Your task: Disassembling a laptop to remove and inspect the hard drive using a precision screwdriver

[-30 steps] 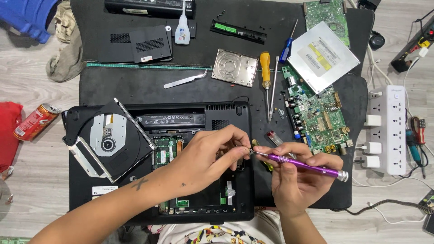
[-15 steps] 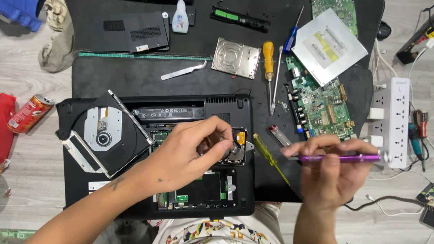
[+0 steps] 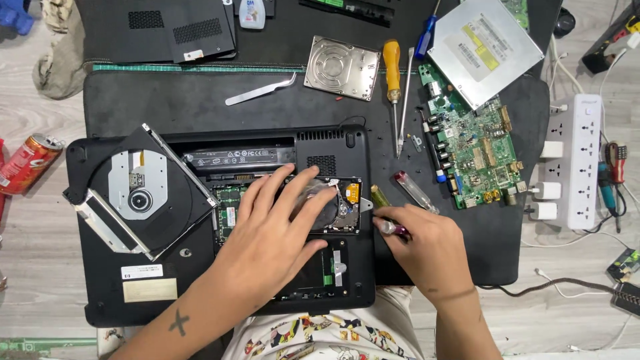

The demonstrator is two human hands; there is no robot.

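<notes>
A black laptop lies bottom up on a dark mat, its covers off. My left hand rests flat over the open bays. Its spread fingers touch the exposed hard drive in its bay without gripping it. My right hand sits just off the laptop's right edge, closed around a purple screwdriver, of which only a short end shows. Beside that hand lie a yellow-green handled screwdriver and a clear red-tipped one.
An optical drive lies on the laptop's left side. Behind it are tweezers, a loose silver hard drive, an orange screwdriver, a green circuit board and a silver drive case. A white power strip stands right, a red can left.
My right hand has swung the purple screwdriver in from the right and lowered it against the laptop's right edge. My left hand stays over the hard drive bay.
</notes>
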